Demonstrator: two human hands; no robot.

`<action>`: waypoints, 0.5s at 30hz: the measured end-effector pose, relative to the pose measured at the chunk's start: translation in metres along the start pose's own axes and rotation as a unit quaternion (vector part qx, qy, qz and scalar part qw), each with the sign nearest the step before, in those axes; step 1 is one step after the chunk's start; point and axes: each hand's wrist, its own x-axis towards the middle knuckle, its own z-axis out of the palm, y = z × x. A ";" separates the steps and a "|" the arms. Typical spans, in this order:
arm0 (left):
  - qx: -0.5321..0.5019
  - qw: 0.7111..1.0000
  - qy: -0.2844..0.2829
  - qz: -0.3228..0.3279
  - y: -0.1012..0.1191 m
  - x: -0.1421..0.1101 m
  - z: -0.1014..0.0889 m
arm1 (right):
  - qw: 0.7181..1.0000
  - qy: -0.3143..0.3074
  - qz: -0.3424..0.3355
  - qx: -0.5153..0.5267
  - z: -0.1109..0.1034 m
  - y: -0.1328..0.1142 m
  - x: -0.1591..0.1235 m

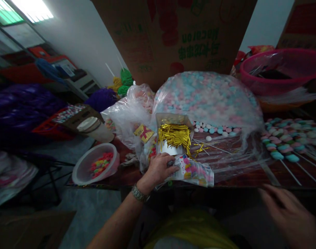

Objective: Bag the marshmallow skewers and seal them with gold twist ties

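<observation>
My left hand (158,169), a metal watch on its wrist, rests curled at the table's front edge, with a small grey item (170,162) at its fingertips. Beside it lies a stack of printed wrappers (191,171). Just behind stands a cardboard box (164,119) holding gold twist ties (174,136). Farther back, a clear bag bulges with pink and blue sweets (204,97), and a row of round sweets (212,129) lies before it. Blurred, with fingers apart, my right hand (284,214) is below the table's edge, holding nothing visible. Pastel lollipops on white sticks (284,141) lie to the right.
A tall cardboard carton (173,34) stands behind the table. A pink basin (279,71) sits at the back right. A plastic tub of colourful sweets (95,164) stands at the left, near a crumpled clear bag (126,114). Purple bags (20,110) and a red crate (51,126) lie farther left.
</observation>
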 end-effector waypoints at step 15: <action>0.073 0.996 0.040 -0.031 0.019 -0.016 0.019 | 0.976 0.012 -0.218 -0.018 0.122 -0.117 0.098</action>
